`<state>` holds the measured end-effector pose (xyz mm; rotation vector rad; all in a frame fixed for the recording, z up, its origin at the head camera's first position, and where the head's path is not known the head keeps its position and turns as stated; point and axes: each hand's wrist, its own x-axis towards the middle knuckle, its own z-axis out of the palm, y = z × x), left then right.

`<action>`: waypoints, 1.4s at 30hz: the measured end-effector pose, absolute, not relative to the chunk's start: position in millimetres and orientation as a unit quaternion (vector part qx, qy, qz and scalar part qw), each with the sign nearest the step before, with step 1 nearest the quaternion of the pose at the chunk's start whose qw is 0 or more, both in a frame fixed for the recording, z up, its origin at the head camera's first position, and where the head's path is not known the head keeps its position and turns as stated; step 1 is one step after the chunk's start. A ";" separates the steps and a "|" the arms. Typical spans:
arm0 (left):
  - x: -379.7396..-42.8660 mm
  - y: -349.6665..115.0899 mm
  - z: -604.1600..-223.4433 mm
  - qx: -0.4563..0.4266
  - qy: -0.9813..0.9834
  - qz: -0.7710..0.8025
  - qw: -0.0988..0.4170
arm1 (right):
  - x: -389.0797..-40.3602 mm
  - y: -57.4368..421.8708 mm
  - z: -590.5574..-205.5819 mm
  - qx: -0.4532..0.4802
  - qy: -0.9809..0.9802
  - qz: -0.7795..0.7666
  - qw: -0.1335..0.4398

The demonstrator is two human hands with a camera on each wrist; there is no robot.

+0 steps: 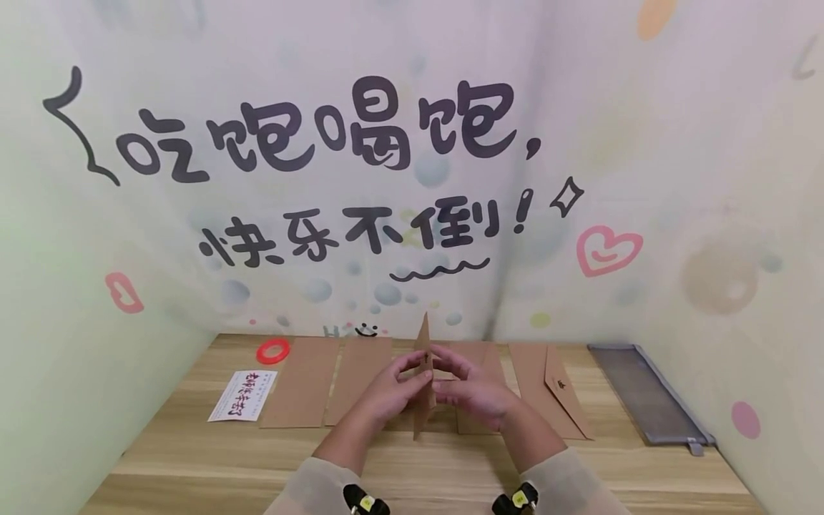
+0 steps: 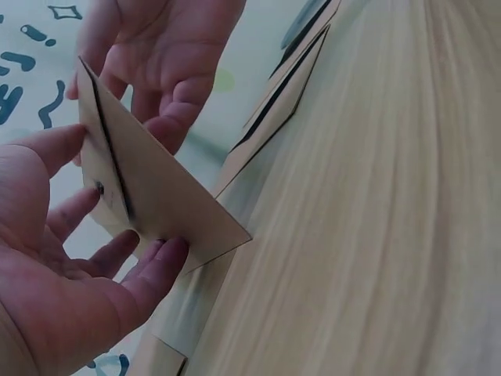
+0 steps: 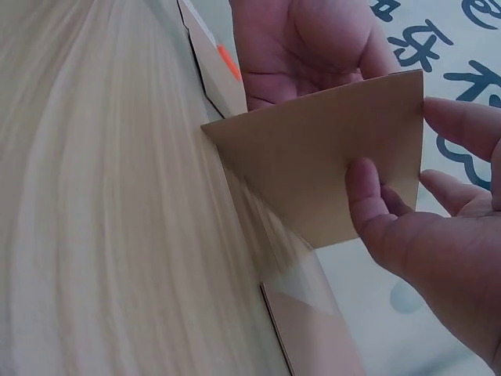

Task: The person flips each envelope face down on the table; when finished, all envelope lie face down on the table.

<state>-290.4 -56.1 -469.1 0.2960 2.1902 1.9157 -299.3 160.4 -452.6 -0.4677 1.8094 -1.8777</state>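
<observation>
A brown kraft paper envelope (image 1: pixel 422 418) stands on edge above the middle of the table, held between both hands. My left hand (image 1: pixel 394 392) holds it from the left, thumb and fingertips against the side with the pointed flap. From the right, my right hand (image 1: pixel 479 393) holds it, its thumb on the plain face and fingers at the far edge. In the left wrist view the flap side of the envelope (image 2: pixel 168 184) shows a dark line along the flap and a small dark print. Its plain side (image 3: pixel 305 157) faces the right wrist camera.
Several more kraft envelopes lie in a row, including a plain one (image 1: pixel 299 390) at left and one with its flap up (image 1: pixel 534 386) at right. A red ring (image 1: pixel 260 355) and a printed white card (image 1: pixel 241 397) lie left; a grey mesh pouch (image 1: pixel 650 393) lies right. A printed wall (image 1: pixel 360 43) stands behind.
</observation>
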 end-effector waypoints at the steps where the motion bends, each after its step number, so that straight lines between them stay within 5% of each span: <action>1: -289.6 -55.3 -468.6 0.099 0.745 0.651 0.105 | -298.1 159.5 -452.2 -0.168 0.665 -0.685 0.244; 22: -293.1 -57.0 -463.5 0.049 0.691 0.718 0.065 | -298.0 158.1 -464.1 -0.134 0.691 -0.663 0.253; 42: -303.0 -69.4 -482.2 -0.013 0.776 0.631 -0.007 | -305.5 162.5 -466.6 -0.064 0.698 -0.687 0.193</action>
